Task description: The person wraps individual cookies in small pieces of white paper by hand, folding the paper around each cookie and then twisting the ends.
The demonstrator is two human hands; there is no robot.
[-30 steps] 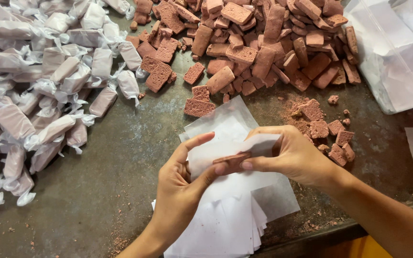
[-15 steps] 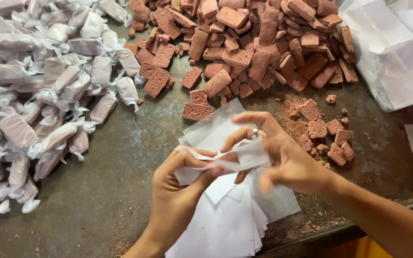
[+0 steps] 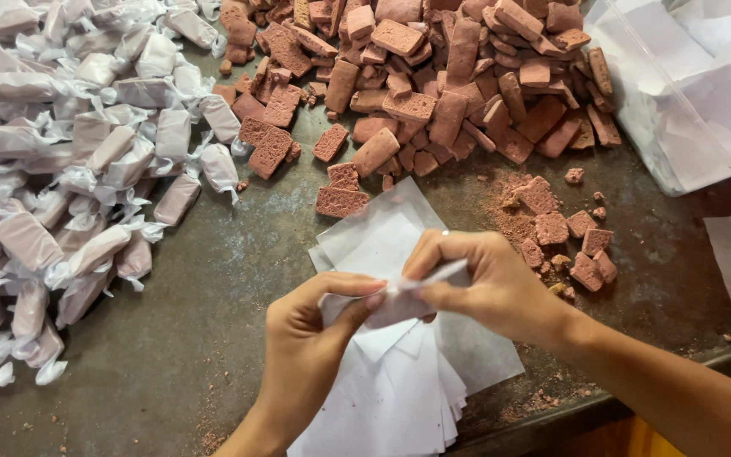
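A pinkish-brown candy block, half-wrapped in translucent white paper (image 3: 403, 300), is sitting near the middle of the metal table (image 3: 171, 372), above a stack of paper squares (image 3: 399, 389). The left hand (image 3: 310, 338) is pinching its left end between thumb and fingers; the right hand (image 3: 488, 283) is clamping its right end. The paper is hiding most of the block.
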